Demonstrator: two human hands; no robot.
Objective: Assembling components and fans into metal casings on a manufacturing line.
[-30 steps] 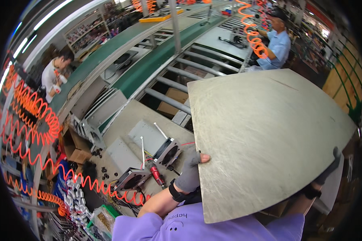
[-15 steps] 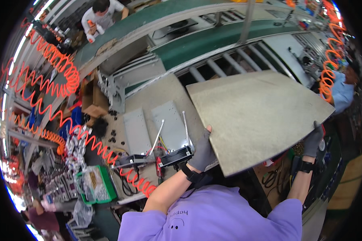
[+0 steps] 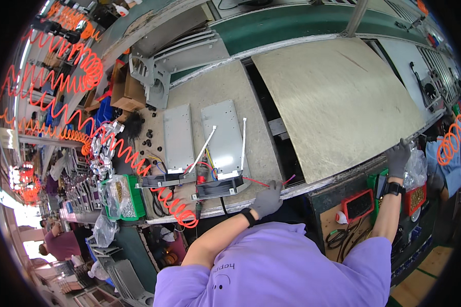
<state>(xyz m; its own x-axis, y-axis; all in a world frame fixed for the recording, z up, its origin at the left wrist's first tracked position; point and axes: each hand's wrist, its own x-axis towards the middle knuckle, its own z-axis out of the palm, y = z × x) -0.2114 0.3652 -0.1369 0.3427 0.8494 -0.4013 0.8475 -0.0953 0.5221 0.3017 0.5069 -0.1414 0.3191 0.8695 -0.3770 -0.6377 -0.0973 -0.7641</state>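
Observation:
A large beige flat board (image 3: 343, 107) lies over the frame on the right. My right hand (image 3: 398, 159), in a grey glove, is closed at its front right edge, fingertips on the rim. My left hand (image 3: 267, 200), gloved too, is at the bench's front edge with fingers pinched at a thin red wire (image 3: 256, 181); its purple end pokes out past the fingertips. Left of that hand sit two black fans (image 3: 219, 188) in brackets, beside two grey metal plates (image 3: 224, 135) with white cable strips. A red and black power screwdriver (image 3: 202, 171) is between the plates.
Orange coiled air hoses (image 3: 120, 148) hang at left. Small black parts (image 3: 148, 135) and a cardboard box (image 3: 127, 88) are by the plates. Green bins (image 3: 130, 197) of hardware stand left; a red tray (image 3: 357, 205) sits below the board. A dark gap (image 3: 279, 117) separates bench and board.
The board has gone from raised and tilted to lying flat, farther away. My left hand has left its edge and moved to the red wire; my right hand stays at the board's edge.

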